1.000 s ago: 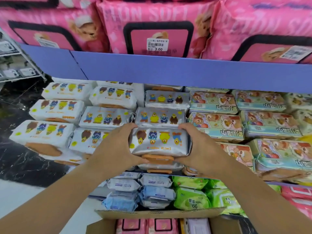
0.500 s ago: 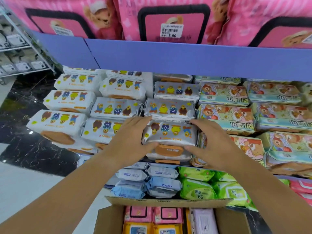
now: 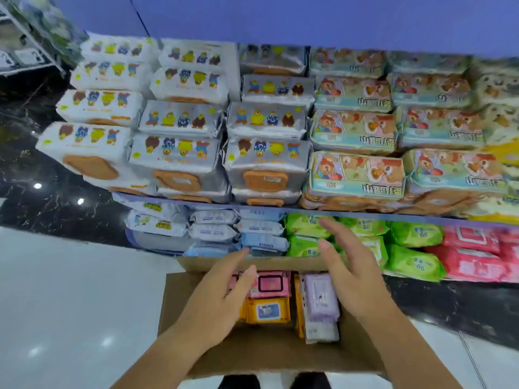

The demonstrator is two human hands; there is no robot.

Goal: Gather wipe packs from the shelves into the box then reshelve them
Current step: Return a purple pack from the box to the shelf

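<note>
Shelves (image 3: 309,211) across upper frame fully stocked with wipe packs (image 3: 265,155). Box (image 3: 269,352) at lower centre part-filled: pink, orange, lilac packs along far side, near half bare. Reshelving judged under way, several packs outstanding. Left hand (image 3: 222,299) and right hand (image 3: 354,279) poised over box, fingers spread, holding nothing.

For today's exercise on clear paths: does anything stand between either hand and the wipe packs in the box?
Nothing visible does. The left hand and right hand hover open above the cardboard box, whose top is open, with the pink pack, orange pack and purple pack exposed below.
</note>
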